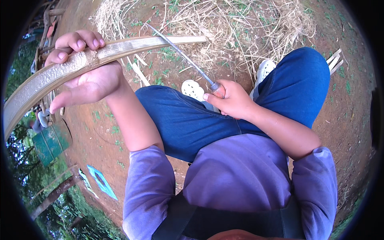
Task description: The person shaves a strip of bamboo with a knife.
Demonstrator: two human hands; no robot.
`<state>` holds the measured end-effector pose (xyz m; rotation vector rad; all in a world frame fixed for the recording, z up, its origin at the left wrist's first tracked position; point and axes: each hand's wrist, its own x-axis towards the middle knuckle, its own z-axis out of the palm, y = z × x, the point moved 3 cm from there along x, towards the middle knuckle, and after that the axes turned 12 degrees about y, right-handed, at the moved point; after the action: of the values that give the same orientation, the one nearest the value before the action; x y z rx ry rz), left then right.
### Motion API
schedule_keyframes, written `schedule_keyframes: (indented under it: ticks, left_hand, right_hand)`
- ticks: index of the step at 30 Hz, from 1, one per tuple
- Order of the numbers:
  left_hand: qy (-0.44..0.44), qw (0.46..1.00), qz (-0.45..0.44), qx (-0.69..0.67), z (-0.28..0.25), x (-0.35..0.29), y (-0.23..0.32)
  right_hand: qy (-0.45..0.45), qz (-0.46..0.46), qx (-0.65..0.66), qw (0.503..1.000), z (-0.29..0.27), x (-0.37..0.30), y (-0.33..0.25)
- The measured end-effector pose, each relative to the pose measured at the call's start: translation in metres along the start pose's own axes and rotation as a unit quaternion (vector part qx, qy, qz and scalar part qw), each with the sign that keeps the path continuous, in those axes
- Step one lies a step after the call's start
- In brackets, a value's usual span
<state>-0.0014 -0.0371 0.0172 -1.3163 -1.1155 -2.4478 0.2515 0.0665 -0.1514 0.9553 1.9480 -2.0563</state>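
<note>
A long split bamboo strip [52,78] runs from the left rim to the upper middle, its pale inner face turned up. My left hand [90,78] grips it from below, fingers curled over the far edge and thumb stretched out along the near side. In my right hand [234,100] is a knife [187,61] with a reddish handle and a metal collar, held in front of my lap. Its narrow blade points up and left, crossing the strip near the tapered right end. Whether blade and bamboo touch, I cannot tell.
Heaps of pale shavings [196,20] lie on the reddish soil past my white clogs [193,89]. Several split pieces [335,62] rest beside my right knee. At the left are a green panel [52,142] and a blue sheet [101,182].
</note>
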Motion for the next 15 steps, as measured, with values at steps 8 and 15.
schedule_keyframes:
  ticks: [8,15]
  left_hand:
    - [0.087,0.992,0.033,0.083,0.002,0.003,0.001]
    - [0.076,0.982,0.063,0.163,0.005,0.003,0.001]
  right_hand:
    - [0.015,-0.080,-0.013,0.997,0.003,0.001,0.003]
    - [0.033,-0.189,-0.008,0.981,0.010,0.003,0.005]
